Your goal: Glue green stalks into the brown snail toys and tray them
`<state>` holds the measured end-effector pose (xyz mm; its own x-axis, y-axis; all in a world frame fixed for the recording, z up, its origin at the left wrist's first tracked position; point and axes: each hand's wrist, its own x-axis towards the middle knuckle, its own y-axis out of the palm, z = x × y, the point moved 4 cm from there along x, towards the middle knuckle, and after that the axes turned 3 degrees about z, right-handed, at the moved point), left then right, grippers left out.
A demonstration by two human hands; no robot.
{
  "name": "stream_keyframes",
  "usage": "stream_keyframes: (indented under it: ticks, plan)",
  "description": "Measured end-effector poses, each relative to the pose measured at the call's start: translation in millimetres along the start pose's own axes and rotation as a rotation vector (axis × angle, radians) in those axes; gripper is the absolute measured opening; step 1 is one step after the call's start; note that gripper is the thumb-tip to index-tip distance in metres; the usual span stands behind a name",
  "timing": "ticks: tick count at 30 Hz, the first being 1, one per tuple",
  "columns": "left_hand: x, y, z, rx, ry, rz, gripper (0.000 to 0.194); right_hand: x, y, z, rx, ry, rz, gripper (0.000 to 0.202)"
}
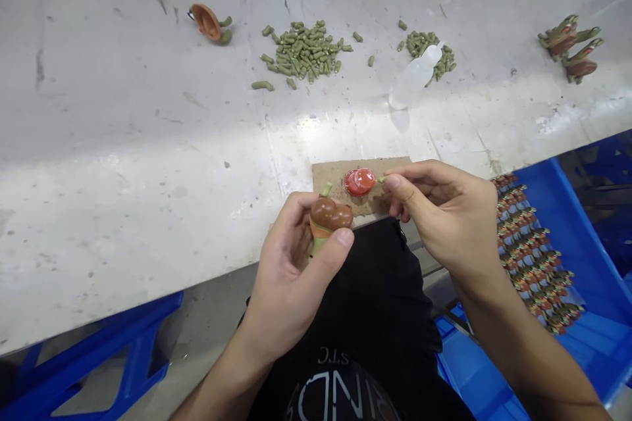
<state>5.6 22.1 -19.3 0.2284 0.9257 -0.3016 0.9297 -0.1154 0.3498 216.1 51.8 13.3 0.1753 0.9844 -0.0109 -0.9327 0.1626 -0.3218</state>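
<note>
Head view: the left hand [289, 270] pinches a glossy brown, rounded plastic toy [330, 216] with a green stub, at the near edge of the scuffed white table [123, 145]. The right hand [444, 214] nips a small green peg [381, 179] between thumb and forefinger, beside a shiny red cap [360, 181] on rough cardboard [328, 174]. Behind lie heaped green pegs [301, 51] and a translucent bottle [413, 77].

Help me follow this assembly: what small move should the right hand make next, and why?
Probably carry the small green peg from the red lid to the brown toy body in the left hand. The right hand pinches it, tip at the lid.
</note>
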Motion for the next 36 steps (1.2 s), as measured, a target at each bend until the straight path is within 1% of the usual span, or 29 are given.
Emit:
stream_keyframes:
  ticks: [3, 8, 12, 22, 27, 30, 33, 35, 36]
  plan:
    - [1.9, 0.6, -2.4, 0.016, -0.005, 0.021, 0.015, -3.3, -0.5, 3.8, 0.05, 0.038, 0.014, 0.011]
    - [7.5, 6.7, -6.0, 0.019, 0.02, 0.083, 0.013, -14.1, 4.8, 7.1, 0.292, 0.149, 0.116, 0.009]
    - [8.8, 10.1, -5.6, 0.017, 0.049, 0.108, 0.011, -19.1, 6.6, 6.3, 0.383, 0.206, 0.151, 0.008]
    - [8.6, 12.4, -8.1, 0.072, 0.053, 0.145, 0.007, -17.4, 4.0, 9.9, 0.355, 0.192, 0.165, 0.011]
    - [11.7, 13.9, -11.9, 0.117, 0.062, 0.15, 0.013, -16.7, 4.2, 10.9, 0.371, 0.2, 0.179, 0.007]
    - [13.8, 15.7, -15.7, 0.146, 0.075, 0.156, 0.013, -16.7, 4.9, 10.6, 0.387, 0.201, 0.191, 0.01]
    - [12.9, 15.9, -15.5, 0.161, 0.068, 0.145, 0.007, -18.6, 3.2, 10.8, 0.312, 0.17, 0.2, 0.006]
    - [10.5, 15.4, -13.6, 0.173, 0.069, 0.141, 0.008, -20.8, 0.8, 11.8, 0.227, 0.126, 0.209, 0.004]
    - [9.0, 15.0, -12.6, 0.18, 0.08, 0.143, 0.01, -22.1, -0.2, 12.7, 0.184, 0.097, 0.218, 0.007]
